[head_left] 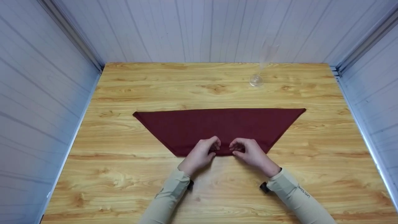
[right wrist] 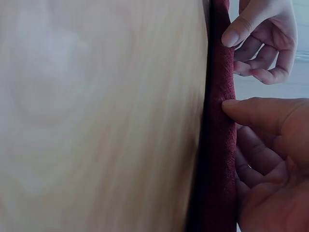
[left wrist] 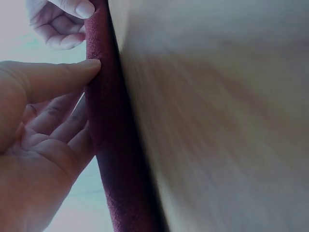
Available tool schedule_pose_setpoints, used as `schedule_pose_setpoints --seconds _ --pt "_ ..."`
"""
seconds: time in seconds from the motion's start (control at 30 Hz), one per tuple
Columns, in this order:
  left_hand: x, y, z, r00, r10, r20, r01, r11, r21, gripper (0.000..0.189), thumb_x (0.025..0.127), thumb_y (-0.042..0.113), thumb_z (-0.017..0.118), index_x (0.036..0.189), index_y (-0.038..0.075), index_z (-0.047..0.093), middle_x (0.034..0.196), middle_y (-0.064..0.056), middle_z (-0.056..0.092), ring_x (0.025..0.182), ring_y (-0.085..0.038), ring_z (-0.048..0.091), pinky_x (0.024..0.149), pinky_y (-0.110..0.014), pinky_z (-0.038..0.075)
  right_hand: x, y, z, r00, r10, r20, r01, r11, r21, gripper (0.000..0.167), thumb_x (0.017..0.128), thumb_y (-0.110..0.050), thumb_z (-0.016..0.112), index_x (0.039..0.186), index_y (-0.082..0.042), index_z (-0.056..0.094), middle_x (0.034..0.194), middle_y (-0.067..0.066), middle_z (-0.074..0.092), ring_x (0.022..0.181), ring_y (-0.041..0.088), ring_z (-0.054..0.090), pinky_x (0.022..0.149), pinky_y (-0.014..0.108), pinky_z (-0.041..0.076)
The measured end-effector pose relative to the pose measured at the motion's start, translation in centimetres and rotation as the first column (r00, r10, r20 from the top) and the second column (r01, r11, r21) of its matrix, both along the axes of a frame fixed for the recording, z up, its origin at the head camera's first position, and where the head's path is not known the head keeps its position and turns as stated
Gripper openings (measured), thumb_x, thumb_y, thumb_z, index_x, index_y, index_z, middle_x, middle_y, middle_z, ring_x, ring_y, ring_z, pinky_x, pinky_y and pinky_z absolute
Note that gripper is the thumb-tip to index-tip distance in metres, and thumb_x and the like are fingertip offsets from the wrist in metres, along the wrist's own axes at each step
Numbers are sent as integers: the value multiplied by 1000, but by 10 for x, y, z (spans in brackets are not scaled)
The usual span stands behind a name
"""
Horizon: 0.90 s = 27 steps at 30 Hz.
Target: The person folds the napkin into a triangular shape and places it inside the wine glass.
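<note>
A dark red cloth [head_left: 217, 124] lies on the wooden table as a wide trapezoid, its long edge away from me and its short edge towards me. That near edge is turned up into a narrow roll, seen close in the left wrist view as a thick red band [left wrist: 116, 145]. My left hand [head_left: 203, 152] holds the roll left of its middle, thumb on the near side and curled fingers over the top. A short gap to the right, my right hand [head_left: 250, 152] pinches the same roll in a mirrored way. Its thumb [right wrist: 246, 110] presses the band in the right wrist view.
A clear, tall-stemmed glass [head_left: 256, 80] stands upright near the table's back edge, right of centre. Pale panelled walls [head_left: 192, 31] enclose the table [head_left: 124, 186] at the back and both sides.
</note>
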<state>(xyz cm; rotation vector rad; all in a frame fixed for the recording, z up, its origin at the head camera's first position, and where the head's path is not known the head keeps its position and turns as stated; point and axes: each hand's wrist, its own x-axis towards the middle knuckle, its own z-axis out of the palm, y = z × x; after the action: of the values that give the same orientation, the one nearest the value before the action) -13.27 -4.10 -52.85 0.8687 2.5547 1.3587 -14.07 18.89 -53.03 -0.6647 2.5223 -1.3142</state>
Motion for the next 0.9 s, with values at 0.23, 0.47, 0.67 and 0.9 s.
schedule_pose_setpoints --seconds 0.23,0.47,0.67,0.9 --pt "-1 -2 -1 1000 -9 4 9 1000 -2 31 80 -19 61 103 1 56 91 -8 66 88 -16 63 78 -26 52 3 -1 3 1000 13 -9 -13 1000 20 15 85 3 69 96 -8 68 92 0 68 84 12 64 74 30 54" --pt "-6 -1 0 998 31 49 -31 999 5 26 83 -16 61 103 0 56 91 -8 67 87 -16 65 77 -23 52 0 -4 2 999 -46 18 46 999 25 15 85 4 68 95 -7 68 90 1 68 82 12 64 73 31 53" --pt "-9 -1 0 994 72 81 -73 997 20 23 84 -15 62 101 -1 56 91 -8 68 86 -15 66 77 -22 52 -3 -5 0 995 -93 35 92 995 37 14 85 3 68 93 -8 68 89 4 68 80 13 63 71 31 53" --pt "-10 0 3 991 120 59 -120 993 6 24 82 -15 65 98 1 58 88 -7 67 85 -17 65 75 -25 52 -7 -5 -1 992 -118 37 116 992 43 14 84 3 70 92 -8 67 86 3 67 76 13 61 67 30 51"
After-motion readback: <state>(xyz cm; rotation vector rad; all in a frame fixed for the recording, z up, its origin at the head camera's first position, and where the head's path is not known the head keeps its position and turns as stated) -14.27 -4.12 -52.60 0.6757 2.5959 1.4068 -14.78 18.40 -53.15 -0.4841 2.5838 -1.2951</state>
